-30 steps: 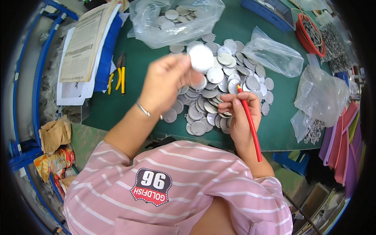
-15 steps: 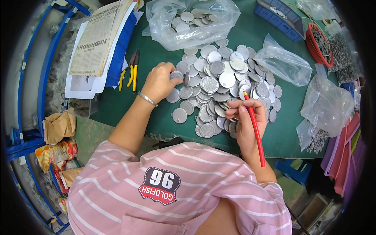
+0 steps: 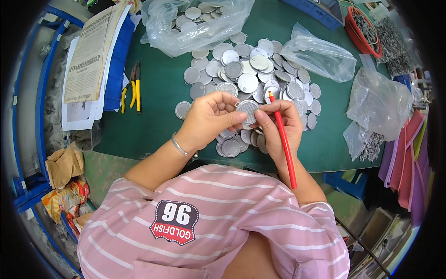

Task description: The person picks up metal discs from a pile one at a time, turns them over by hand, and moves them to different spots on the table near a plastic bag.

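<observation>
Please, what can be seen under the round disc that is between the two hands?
Past the edges of the round disc, a pile of similar grey discs shows. What lies directly under it is covered by the disc itself, the left hand and the right hand.

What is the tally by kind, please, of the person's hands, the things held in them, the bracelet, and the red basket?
Hands (left hand, right hand): 2
Metal disc held: 1
Red pencil held: 1
Bracelet: 1
Red basket: 1
Total: 6
</observation>
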A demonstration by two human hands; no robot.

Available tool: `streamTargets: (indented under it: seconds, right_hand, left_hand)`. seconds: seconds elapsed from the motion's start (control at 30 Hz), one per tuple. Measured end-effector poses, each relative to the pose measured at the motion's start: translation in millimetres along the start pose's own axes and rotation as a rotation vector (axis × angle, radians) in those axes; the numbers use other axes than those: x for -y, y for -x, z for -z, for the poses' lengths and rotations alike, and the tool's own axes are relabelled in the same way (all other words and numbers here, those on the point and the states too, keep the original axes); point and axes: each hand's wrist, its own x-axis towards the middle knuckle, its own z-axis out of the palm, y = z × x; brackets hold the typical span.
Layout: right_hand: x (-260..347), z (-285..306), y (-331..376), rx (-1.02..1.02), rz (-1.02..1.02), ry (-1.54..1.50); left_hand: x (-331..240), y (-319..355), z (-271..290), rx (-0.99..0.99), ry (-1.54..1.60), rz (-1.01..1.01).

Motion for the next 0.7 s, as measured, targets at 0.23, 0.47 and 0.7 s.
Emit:
streamTargets:
  seconds: [0.23, 0.47, 0.7]
  right_hand:
    - [-11.1, 2.8, 0.7, -0.047, 0.175, 0.178]
    - [-20.1, 8.7, 10.6, -0.114, 0.164, 0.048]
    - [-27.9, 14.9, 11.7, -0.020, 0.319, 0.226]
  left_hand:
    - [10.1, -12.6, 4.8, -0.126, -0.019, 0.040]
    - [13.4, -16.1, 8.1, -0.122, -0.065, 0.041]
    - [12.0, -16.1, 7.5, -0.123, -0.065, 0.062]
